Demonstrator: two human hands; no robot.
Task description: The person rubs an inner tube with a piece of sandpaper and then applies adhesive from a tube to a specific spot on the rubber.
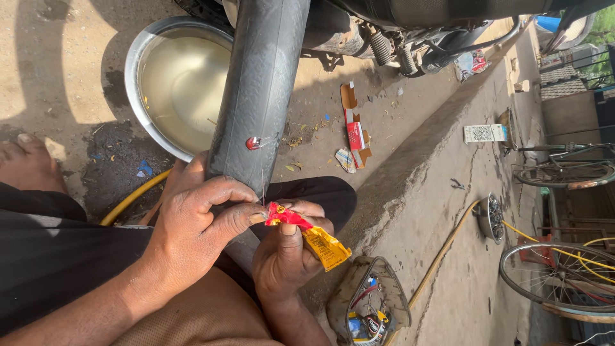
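Both hands are working low in the frame's centre. Left hand [192, 234] is curling over the black inner tube [259, 96], thumb and forefinger pinching the red tip of a small red-and-yellow tube [314, 237]. Right hand [285, 259] is gripping that tube's body from below, its yellow tail sticking out toward lower right. Inner tube is running up to the top edge, a red spot [254, 143] showing just above the fingers. Metal water basin [170, 83] is sitting upper left

both hands [246, 234] together, fingers pinched, forearms bent
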